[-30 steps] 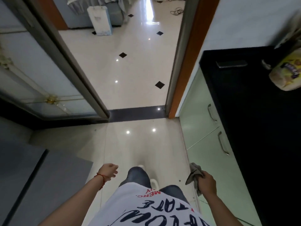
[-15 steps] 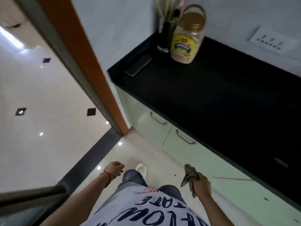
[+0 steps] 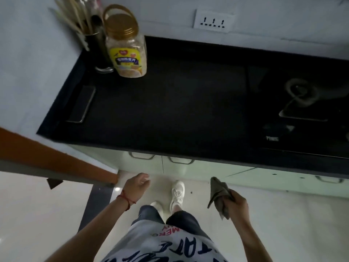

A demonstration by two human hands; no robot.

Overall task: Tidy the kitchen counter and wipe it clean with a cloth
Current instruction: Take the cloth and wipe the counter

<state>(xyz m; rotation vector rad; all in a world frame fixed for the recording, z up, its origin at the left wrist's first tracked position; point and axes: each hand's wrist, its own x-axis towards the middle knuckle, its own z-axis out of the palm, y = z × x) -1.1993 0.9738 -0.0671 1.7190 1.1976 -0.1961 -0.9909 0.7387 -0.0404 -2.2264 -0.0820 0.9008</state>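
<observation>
A black kitchen counter [image 3: 170,103] fills the upper half of the head view. At its back left stands a clear plastic jar [image 3: 126,52] with a gold lid and yellow label, beside a dark utensil holder [image 3: 96,50] full of chopsticks. A dark phone [image 3: 82,104] lies flat near the counter's left edge. My right hand [image 3: 237,205] hangs below the counter's front edge, closed on a crumpled grey cloth [image 3: 219,193]. My left hand [image 3: 137,186] is low and in front of the cabinets, fingers loosely apart, holding nothing.
A gas hob [image 3: 302,103] with one burner is set into the counter at the right. Pale green cabinet doors [image 3: 181,167] with metal handles run below. A wall socket [image 3: 213,20] sits above the counter. An orange door frame [image 3: 56,157] stands to the left.
The view has swung from the doorway round to face the counter squarely. Both hands stay low; the right keeps hold of the cloth, and the left has opened and lifted slightly.
</observation>
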